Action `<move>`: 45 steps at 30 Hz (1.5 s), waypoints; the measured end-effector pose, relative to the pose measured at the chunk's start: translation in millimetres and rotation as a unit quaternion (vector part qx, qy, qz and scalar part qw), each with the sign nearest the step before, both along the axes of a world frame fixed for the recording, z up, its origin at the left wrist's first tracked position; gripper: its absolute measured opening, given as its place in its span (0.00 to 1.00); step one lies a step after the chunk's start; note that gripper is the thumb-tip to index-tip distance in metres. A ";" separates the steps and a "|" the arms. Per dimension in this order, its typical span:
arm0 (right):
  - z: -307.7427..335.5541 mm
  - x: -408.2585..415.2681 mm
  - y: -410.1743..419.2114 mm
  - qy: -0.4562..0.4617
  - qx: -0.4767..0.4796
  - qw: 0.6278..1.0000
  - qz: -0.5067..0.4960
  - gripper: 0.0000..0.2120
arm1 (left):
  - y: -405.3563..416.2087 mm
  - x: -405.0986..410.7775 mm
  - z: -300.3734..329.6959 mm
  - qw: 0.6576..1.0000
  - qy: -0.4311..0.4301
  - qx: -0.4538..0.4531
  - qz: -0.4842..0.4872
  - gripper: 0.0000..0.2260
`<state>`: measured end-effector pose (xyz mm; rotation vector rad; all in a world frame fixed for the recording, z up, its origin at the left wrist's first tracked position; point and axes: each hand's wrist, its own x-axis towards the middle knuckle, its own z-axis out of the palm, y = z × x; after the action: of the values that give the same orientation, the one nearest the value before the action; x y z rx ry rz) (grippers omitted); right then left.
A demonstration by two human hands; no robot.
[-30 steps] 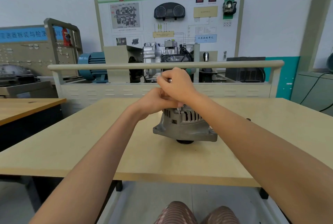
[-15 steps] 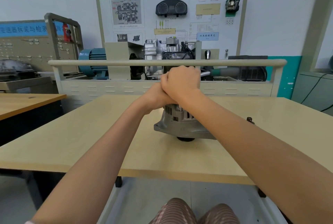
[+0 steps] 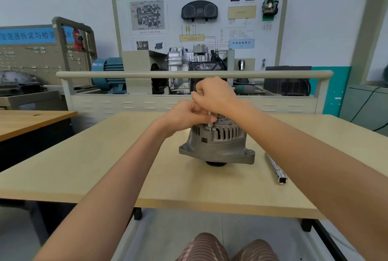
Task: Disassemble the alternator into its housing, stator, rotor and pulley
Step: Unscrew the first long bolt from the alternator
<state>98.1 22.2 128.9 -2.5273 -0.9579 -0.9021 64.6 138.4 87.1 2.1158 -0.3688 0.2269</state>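
The alternator (image 3: 217, 142) sat pulley-down near the middle of the surface (image 3: 105, 168), its finned housing facing up and the dark pulley (image 3: 215, 163) just showing beneath it. The right hand (image 3: 216, 95) was clenched around the top of a slim driver shaft (image 3: 210, 121) standing upright on a fastener at the housing's near rim, while the left hand (image 3: 185, 117) pinched that shaft lower down to steady it. A chrome socket extension (image 3: 276, 169) lay loose on the surface just right of the alternator. The risk, as I judged it, lay in the narrow footing: resting only on its pulley, the body could rock or spin under torque, since neither hand braced it. A tilted shaft could also cam out and round the fastener head, or a freed bolt might drop and roll away.
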 end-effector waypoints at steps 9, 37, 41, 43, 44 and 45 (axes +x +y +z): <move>-5.9 4.9 -6.5 0.040 0.108 0.988 0.101 0.22 | 4.0 -0.8 0.0 1.000 -0.002 -0.009 -0.012 0.05; -5.1 -2.5 -6.3 -0.017 0.059 0.997 0.044 0.20 | 0.6 -0.7 0.3 1.000 -0.004 -0.022 0.002 0.04; -3.2 -10.7 10.3 -0.109 -0.073 0.973 -0.189 0.17 | -2.3 0.2 0.6 0.999 -0.016 -0.024 0.035 0.08; -1.7 -14.8 16.5 -0.080 -0.088 0.954 -0.276 0.15 | -5.6 0.0 -0.4 0.998 -0.023 -0.018 0.049 0.13; -0.6 -15.7 17.6 -0.066 -0.092 0.947 -0.301 0.14 | -6.9 0.7 -1.2 0.998 -0.025 -0.015 0.055 0.15; 0.3 -15.4 18.0 -0.056 -0.094 0.941 -0.319 0.13 | -8.1 0.9 -2.0 0.998 -0.026 -0.010 0.062 0.16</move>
<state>82.7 40.2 129.1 -3.0416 -0.2328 -1.1767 65.4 130.3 85.1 2.1178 -0.2656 0.3562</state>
